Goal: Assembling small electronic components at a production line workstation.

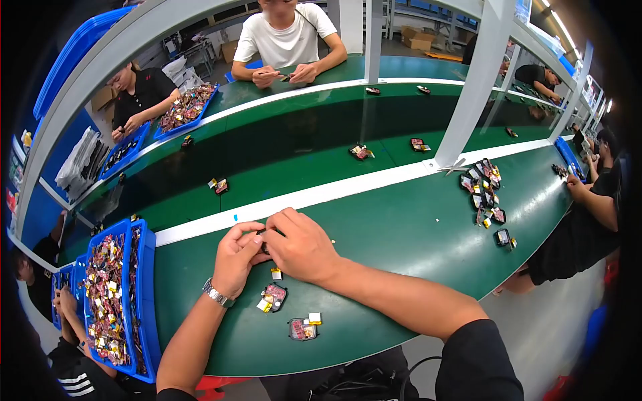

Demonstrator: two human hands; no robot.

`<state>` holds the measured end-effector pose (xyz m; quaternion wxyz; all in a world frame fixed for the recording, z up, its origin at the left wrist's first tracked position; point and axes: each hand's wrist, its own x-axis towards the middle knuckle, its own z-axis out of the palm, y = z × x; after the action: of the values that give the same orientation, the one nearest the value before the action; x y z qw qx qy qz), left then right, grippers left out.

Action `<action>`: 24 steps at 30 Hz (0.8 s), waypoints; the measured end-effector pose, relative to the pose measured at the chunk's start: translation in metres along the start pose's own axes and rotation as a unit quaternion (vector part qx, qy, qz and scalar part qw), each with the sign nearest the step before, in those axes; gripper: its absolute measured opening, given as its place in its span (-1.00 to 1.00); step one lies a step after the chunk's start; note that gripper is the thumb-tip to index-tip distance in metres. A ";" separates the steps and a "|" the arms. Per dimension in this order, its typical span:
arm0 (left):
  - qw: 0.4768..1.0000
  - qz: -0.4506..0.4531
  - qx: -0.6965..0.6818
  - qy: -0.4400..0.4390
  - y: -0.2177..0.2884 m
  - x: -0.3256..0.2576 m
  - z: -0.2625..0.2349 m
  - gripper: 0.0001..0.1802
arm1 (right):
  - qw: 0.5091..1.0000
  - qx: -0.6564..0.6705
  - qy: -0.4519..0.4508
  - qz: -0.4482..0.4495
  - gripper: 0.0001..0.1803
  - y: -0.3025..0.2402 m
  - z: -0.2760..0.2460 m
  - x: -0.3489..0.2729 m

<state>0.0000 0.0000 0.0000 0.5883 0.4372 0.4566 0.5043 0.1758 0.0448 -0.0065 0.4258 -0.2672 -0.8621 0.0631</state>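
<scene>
Small dark part [263,249] sits between your 2 hands, above the counter [388,247] and just short of the white rail [334,192] along its far edge; your hands hide most of it. The fingers of your left hand [234,264] pinch it, and those of your right hand [301,247] are bent over it from the other side; their exact grip you can't tell from here. Your right knuckles overlap the rail in view. Your widest open room is to the right, between your right forearm [401,301] and the heap of boards [483,190]. Nearer you, a battery [276,273] lies just below your hands, then 2 circuit boards [303,329] between your forearms, the lower toward the near edge. At your left, 2 blue tubs [148,314] stand side by side, filled with red and black boards and white-and-yellow batteries. Across the belt [294,175], another blue tub [212,101] is heaped with similar boards.
</scene>
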 end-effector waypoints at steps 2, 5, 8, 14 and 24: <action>1.000 -0.008 -0.008 0.010 0.001 0.003 -0.002 -0.73 | 0.998 0.052 0.024 -0.028 -0.79 0.004 -0.004 0.004; 0.999 0.006 -0.027 0.026 0.005 0.007 -0.001 -0.77 | 0.993 0.089 0.015 -0.074 -0.77 0.013 -0.020 0.009; 0.999 0.007 -0.004 0.052 0.008 0.019 0.004 -0.80 | 0.993 0.079 0.012 -0.081 -0.74 0.038 -0.038 0.012; 0.994 0.011 0.088 0.071 0.016 0.091 0.015 -0.79 | 0.934 -0.177 0.196 0.239 -0.53 0.159 -0.077 0.001; 0.944 0.107 0.310 0.031 -0.009 0.250 0.081 -0.83 | 0.882 -0.211 0.013 0.422 -0.34 0.179 -0.084 0.004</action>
<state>0.1001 0.2432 -0.0166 0.3520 0.6285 0.5584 0.4114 0.3117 0.1888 -0.0113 0.3038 -0.6899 -0.6552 0.0495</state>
